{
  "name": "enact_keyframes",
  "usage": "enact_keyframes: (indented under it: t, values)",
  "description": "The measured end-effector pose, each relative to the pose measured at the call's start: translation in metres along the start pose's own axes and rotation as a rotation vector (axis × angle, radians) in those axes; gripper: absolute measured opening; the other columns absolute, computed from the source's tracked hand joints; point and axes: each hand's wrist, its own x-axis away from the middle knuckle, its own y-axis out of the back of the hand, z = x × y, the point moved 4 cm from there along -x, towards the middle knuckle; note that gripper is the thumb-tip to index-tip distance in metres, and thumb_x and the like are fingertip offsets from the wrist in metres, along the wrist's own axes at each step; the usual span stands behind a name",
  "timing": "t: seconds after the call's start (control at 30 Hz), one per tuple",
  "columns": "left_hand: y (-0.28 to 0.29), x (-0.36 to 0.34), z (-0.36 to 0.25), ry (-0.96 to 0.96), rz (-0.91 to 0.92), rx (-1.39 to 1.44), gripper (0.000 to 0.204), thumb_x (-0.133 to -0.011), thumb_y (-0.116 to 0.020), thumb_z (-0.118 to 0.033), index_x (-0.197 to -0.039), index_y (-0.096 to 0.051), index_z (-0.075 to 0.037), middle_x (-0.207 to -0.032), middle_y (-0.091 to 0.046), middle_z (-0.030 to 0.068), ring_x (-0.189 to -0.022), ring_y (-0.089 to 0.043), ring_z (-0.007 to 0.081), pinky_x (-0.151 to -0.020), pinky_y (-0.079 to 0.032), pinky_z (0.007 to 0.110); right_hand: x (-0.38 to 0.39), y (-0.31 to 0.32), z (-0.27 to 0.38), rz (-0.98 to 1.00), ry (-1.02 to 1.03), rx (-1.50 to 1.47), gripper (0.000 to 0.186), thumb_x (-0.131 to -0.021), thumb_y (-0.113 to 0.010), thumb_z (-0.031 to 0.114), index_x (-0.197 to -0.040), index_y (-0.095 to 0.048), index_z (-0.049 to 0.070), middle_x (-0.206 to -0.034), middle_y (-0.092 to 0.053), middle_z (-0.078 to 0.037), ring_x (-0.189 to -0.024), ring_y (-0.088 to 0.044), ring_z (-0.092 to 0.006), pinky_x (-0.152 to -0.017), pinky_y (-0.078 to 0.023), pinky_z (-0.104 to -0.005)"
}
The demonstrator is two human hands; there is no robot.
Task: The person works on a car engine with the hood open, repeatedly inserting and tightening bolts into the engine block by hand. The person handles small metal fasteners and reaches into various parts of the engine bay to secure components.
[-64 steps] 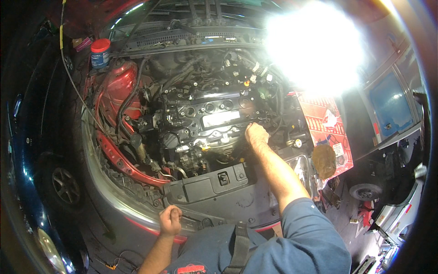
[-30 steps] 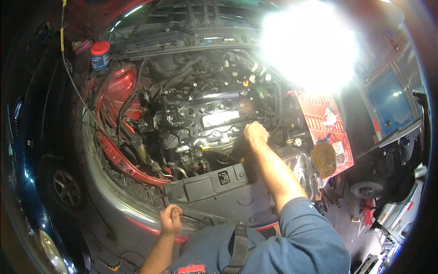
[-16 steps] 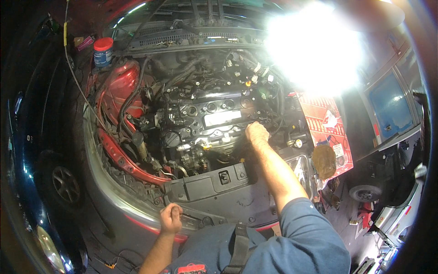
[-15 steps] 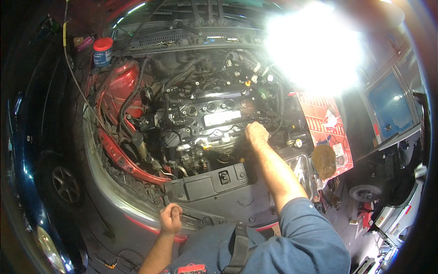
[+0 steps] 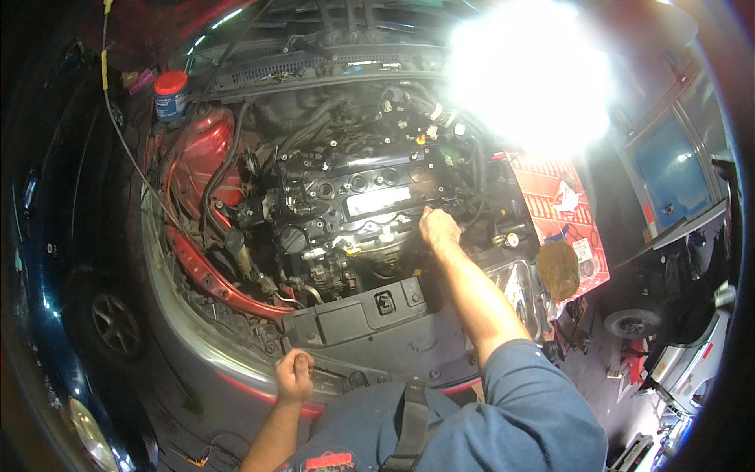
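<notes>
An engine (image 5: 358, 175) with a black valve cover lies exposed in the open bay of a red car. My right hand (image 5: 440, 227) is closed at the front right edge of the valve cover (image 5: 382, 180), its fingers bunched together; whatever they grip is hidden beneath them. Close by its fingertips runs the metal front part of the engine (image 5: 387, 234). My left hand (image 5: 296, 375) is curled into a fist with the thumb on top, above the car's front edge near the black radiator cover panel (image 5: 354, 316). I cannot make out anything inside that fist.
A tub with a red lid (image 5: 171, 95) stands on the left fender side. At the right lie a red tool tray (image 5: 594, 271), a brown cloth-like item (image 5: 557, 271) and a headlight (image 5: 515, 293). A bright lamp (image 5: 531, 79) glares above. A cable (image 5: 118, 118) hangs left, beside a dark car (image 5: 55, 259).
The whole view has shifted slightly. My right hand has turned a little at the same spot on the engine, while my left fist stays in place.
</notes>
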Motion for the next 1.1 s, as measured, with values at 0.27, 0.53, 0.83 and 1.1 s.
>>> enact_keyframes:
  t: [0.27, 0.53, 0.83, 1.1]
  values:
    - [-0.015, -0.004, -0.012, 0.652, 0.037, 0.681, 0.032, -0.101, -0.044, -0.036, -0.086, -0.053, -0.008, -0.066, -0.051, 0.0055, -0.047, -0.044, 0.0108, -0.039, -0.034, 0.025, 0.220, -0.005, 0.007, 0.240, 0.844, -0.367, 0.029, -0.091, -0.060, 0.030, -0.102, -0.059, 0.003, -0.095, -0.064, -0.019, -0.095, -0.063, -0.0372, -0.082, -0.053, -0.0455]
    - [-0.102, 0.059, -0.051, 0.991, 0.316, 0.595, 0.040, -0.102, -0.035, -0.043, -0.096, -0.059, -0.011, -0.073, -0.059, 0.0034, -0.047, -0.048, 0.0112, -0.039, -0.037, 0.025, 0.329, 0.030, -0.035, 0.209, 0.971, -0.445, 0.031, -0.088, -0.062, 0.027, -0.110, -0.057, 0.005, -0.098, -0.059, -0.015, -0.096, -0.062, -0.0340, -0.080, -0.054, -0.0432]
    - [-0.144, 0.104, -0.068, 0.929, 0.411, 0.466, 0.041, -0.103, -0.035, -0.043, -0.096, -0.057, -0.009, -0.067, -0.056, 0.0029, -0.045, -0.047, 0.0108, -0.039, -0.036, 0.024, 0.348, 0.034, -0.100, 0.250, 0.946, -0.330, 0.032, -0.086, -0.066, 0.026, -0.104, -0.057, 0.002, -0.096, -0.060, -0.017, -0.096, -0.060, -0.0352, -0.084, -0.051, -0.0440]
    - [-0.176, 0.124, -0.074, 0.849, 0.388, 0.599, 0.028, -0.102, -0.043, -0.036, -0.093, -0.055, -0.012, -0.068, -0.053, 0.0012, -0.047, -0.046, 0.0103, -0.038, -0.033, 0.024, 0.327, 0.059, -0.135, 0.458, 0.883, -0.836, 0.026, -0.087, -0.063, 0.015, -0.107, -0.054, 0.001, -0.091, -0.065, -0.016, -0.091, -0.066, -0.0288, -0.083, -0.052, -0.0385]
